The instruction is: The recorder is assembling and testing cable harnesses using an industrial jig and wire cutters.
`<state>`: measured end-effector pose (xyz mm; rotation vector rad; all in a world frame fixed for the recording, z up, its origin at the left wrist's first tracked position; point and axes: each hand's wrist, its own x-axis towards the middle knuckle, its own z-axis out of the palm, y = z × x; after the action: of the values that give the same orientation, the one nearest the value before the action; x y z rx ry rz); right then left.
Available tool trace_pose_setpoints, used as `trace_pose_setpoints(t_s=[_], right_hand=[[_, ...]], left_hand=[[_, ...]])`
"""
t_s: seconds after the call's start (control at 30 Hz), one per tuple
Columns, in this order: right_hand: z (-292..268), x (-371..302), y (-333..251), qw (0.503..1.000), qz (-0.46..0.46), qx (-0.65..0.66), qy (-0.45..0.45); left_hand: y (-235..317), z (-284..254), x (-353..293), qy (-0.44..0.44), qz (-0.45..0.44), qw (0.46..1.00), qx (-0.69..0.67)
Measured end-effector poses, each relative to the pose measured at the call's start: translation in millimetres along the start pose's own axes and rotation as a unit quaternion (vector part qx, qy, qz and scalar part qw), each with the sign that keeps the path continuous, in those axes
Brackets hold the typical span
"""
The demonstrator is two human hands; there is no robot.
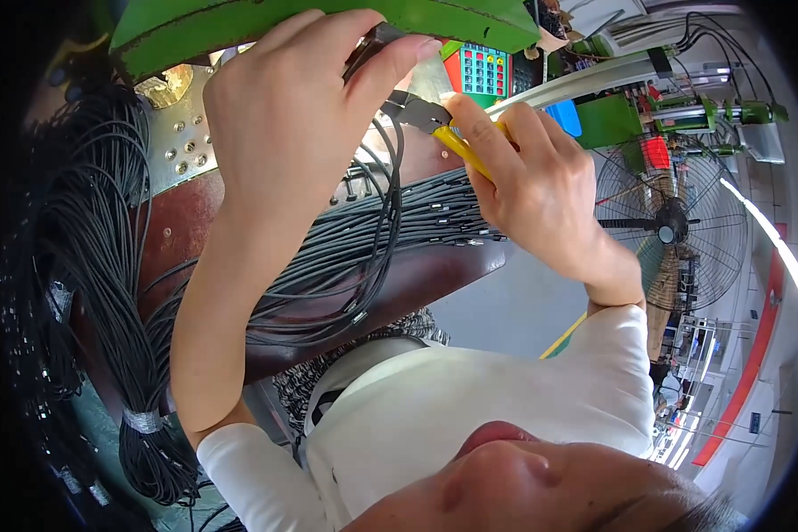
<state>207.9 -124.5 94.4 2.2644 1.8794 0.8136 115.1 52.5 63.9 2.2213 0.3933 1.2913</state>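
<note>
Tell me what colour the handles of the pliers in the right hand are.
Yellow; the handles show best in the head view.

The scene is brightly lit, and the left hand (284,115) and right hand (541,182) are rendered crisply. The light strip (778,238) at the far right is burned out to white, and small glints are thrown back by the metal plate (170,155). The outer part of the cable bundle (106,213) is lost in shadow. Lines are bowed near the rim, as seen in the red stripe (747,387); the corners are swallowed by black.
</note>
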Motion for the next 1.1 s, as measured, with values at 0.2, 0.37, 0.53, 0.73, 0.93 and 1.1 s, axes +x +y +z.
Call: trace_pose_setpoints(t_s=[0.2, 0.37, 0.53, 0.73, 0.93, 1.1], right_hand=[[-9.1, 13.0, 18.9, 0.997, -0.064, -0.024, -0.024], [-6.8, 20.0, 28.7, 0.994, -0.098, -0.041, -0.013], [-4.1, 9.9, 31.0, 0.997, -0.050, -0.031, 0.050], [45.2, -61.7, 49.4, 0.964, 0.086, 0.162, 0.191], [134.7, -80.3, 90.0, 0.683, 0.393, 0.483, 0.383], [264.1, -61.7, 161.7, 0.830, 0.428, 0.339, 0.114]], left_hand=[[-4.8, 6.3, -0.1, 0.015, 0.039, 0.999, -0.020], [-5.3, 10.8, 1.2, 0.044, 0.048, 0.997, -0.040], [-10.3, 10.6, -0.3, 0.020, 0.035, 0.998, -0.039], [-4.1, 0.0, 0.8, 0.019, 0.044, 0.998, -0.040], [-23.8, -8.5, -12.2, 0.039, -0.023, 0.988, -0.148], [-44.9, -9.2, -55.9, -0.009, -0.275, 0.919, -0.282]])
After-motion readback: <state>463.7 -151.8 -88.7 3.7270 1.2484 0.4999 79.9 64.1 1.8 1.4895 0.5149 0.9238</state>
